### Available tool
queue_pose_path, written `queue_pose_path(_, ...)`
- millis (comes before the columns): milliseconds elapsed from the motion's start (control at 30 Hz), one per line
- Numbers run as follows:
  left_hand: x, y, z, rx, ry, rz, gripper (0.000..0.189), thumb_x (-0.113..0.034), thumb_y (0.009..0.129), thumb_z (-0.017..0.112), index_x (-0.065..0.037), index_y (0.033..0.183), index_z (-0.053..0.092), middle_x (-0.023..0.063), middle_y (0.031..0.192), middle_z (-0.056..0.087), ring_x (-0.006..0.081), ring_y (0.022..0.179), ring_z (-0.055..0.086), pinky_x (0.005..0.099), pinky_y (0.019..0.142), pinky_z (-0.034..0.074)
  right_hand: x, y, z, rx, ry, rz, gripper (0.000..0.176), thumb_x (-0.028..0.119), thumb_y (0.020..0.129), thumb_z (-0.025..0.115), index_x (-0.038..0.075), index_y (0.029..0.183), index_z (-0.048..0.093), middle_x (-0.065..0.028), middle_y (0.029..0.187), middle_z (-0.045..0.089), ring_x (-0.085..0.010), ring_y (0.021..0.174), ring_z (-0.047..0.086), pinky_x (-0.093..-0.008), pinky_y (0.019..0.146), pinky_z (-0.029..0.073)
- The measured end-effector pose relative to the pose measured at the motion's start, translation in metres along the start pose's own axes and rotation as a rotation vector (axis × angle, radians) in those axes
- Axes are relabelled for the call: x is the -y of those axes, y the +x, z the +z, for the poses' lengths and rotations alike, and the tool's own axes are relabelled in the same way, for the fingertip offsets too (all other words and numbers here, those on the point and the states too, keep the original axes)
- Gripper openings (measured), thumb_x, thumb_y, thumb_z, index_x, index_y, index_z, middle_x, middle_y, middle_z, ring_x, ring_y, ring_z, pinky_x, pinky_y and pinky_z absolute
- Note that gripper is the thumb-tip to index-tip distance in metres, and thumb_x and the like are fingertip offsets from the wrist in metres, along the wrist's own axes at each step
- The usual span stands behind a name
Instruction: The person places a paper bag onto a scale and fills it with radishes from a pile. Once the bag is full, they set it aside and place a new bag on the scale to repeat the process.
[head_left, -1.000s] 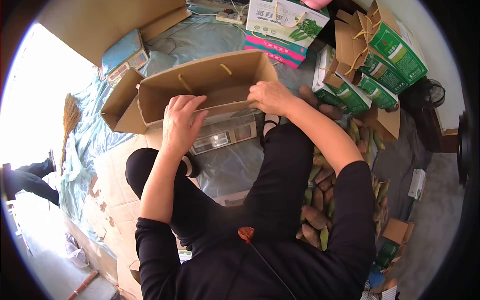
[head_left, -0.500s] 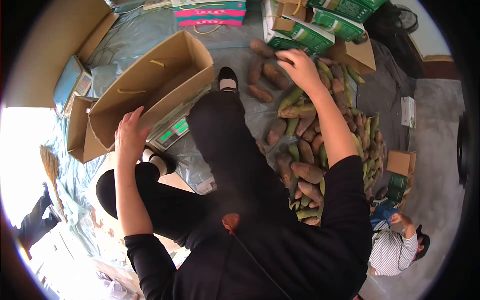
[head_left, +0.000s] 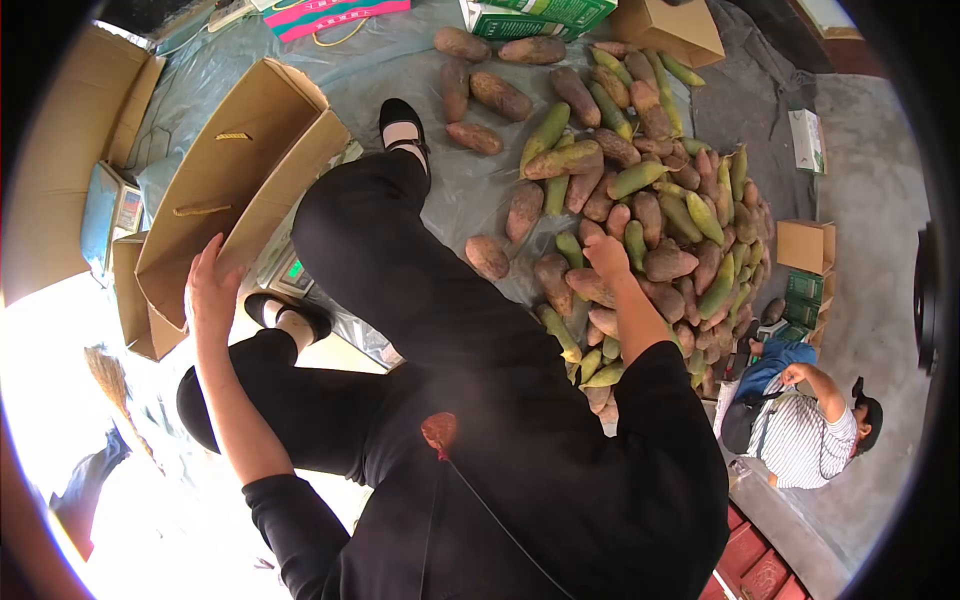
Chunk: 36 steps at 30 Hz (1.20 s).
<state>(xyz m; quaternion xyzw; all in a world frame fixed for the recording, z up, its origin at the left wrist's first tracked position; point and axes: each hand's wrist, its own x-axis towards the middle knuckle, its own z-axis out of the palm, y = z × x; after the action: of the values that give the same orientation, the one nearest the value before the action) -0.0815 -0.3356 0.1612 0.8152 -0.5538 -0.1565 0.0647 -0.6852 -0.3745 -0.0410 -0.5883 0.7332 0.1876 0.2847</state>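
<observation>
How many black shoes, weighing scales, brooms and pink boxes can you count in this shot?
Black shoes: 2
Weighing scales: 2
Brooms: 1
Pink boxes: 1
Total: 6

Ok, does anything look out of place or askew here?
The open cardboard box overhangs the scale beneath it, with the left hand on its end. A few sweet potatoes lie apart from the pile.
</observation>
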Motion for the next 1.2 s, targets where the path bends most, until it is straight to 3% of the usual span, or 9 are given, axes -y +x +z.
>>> queue_pose_path(133,0.004,0.001,0.005,-0.015,-0.030,0.001,0.051,-0.007,0.073,0.061,-0.009,0.124,0.055,0.0166,0.112,0.059,0.0335,0.105,0.057,0.0392,0.090,0.045,0.006,0.005,0.013,-0.003,0.031,0.029,0.026,0.024,0.078,0.066,0.014,0.102,0.065,-0.0115,0.113,0.061,-0.0305,0.105,0.058,-0.0419,0.087,0.049)
queue_pose_path(200,-0.001,0.000,0.003,-0.036,-0.005,-0.064,0.050,-0.003,0.071,0.058,-0.012,0.121,0.058,0.0158,0.112,0.060,0.0327,0.104,0.058,0.0384,0.088,0.046,0.003,0.017,0.024,-0.213,-0.097,-0.221,0.030,0.020,0.076,0.067,0.012,0.104,0.063,-0.0125,0.108,0.061,-0.0310,0.101,0.058,-0.0424,0.086,0.048)
queue_pose_path(267,0.004,0.000,0.004,0.011,0.006,-0.118,0.044,-0.008,0.076,0.058,-0.016,0.119,0.059,0.0140,0.113,0.061,0.0328,0.103,0.058,0.0393,0.088,0.046,0.014,0.024,0.022,-0.127,-0.315,-0.227,0.040,0.017,0.078,0.064,0.015,0.116,0.055,-0.0092,0.120,0.054,-0.0295,0.113,0.051,-0.0432,0.090,0.046)
queue_pose_path(333,0.000,0.000,0.005,-0.005,0.094,-0.147,0.032,-0.012,0.079,0.058,-0.015,0.111,0.062,0.0116,0.106,0.063,0.0328,0.098,0.059,0.0408,0.084,0.047,0.026,0.033,0.022,-0.037,-0.432,-0.232,0.040,0.012,0.082,0.055,0.018,0.121,0.052,-0.0065,0.115,0.055,-0.0280,0.117,0.048,-0.0412,0.093,0.044)
queue_pose_path(433,0.008,0.002,0.013,-0.057,0.101,-0.138,0.024,-0.012,0.078,0.058,-0.014,0.102,0.065,0.0088,0.097,0.064,0.0312,0.093,0.061,0.0411,0.079,0.048,0.030,0.042,0.029,0.002,-0.504,-0.345,0.041,0.010,0.082,0.054,0.016,0.122,0.050,-0.0081,0.124,0.049,-0.0288,0.119,0.045,-0.0421,0.094,0.044)
queue_pose_path(500,0.010,0.002,0.015,-0.077,0.115,-0.158,0.021,-0.012,0.077,0.060,-0.011,0.098,0.064,0.0107,0.093,0.063,0.0321,0.091,0.060,0.0412,0.078,0.048,0.038,0.047,0.027,0.218,-0.582,-0.302,0.046,0.008,0.084,0.052,0.014,0.128,0.044,-0.0102,0.131,0.043,-0.0306,0.121,0.042,-0.0414,0.098,0.042)
queue_pose_path(700,0.010,0.002,0.016,-0.092,0.082,-0.141,0.015,-0.013,0.078,0.060,-0.009,0.092,0.063,0.0100,0.089,0.061,0.0310,0.089,0.060,0.0407,0.077,0.047,0.050,0.059,0.023,0.316,-0.686,-0.264,0.041,0.010,0.084,0.052,0.015,0.125,0.047,-0.0100,0.131,0.043,-0.0320,0.121,0.043,-0.0424,0.097,0.044)
queue_pose_path(967,0.004,0.002,0.010,-0.034,0.125,-0.167,0.016,-0.010,0.080,0.059,-0.012,0.095,0.063,0.0078,0.092,0.062,0.0296,0.091,0.061,0.0419,0.077,0.049,0.025,0.050,0.051,0.195,-0.523,-0.339,0.053,0.021,0.065,0.077,0.013,0.112,0.056,-0.0128,0.114,0.057,-0.0303,0.110,0.052,-0.0396,0.093,0.045)
queue_pose_path(1200,0.009,0.002,0.010,-0.055,0.153,-0.106,0.012,-0.006,0.080,0.055,-0.009,0.090,0.063,0.0097,0.088,0.063,0.0307,0.086,0.063,0.0416,0.073,0.051,0.021,0.003,0.019,0.063,-0.251,-0.287,0.048,0.013,0.065,0.076,0.008,0.108,0.056,-0.0167,0.109,0.058,-0.0351,0.103,0.055,-0.0420,0.088,0.045)
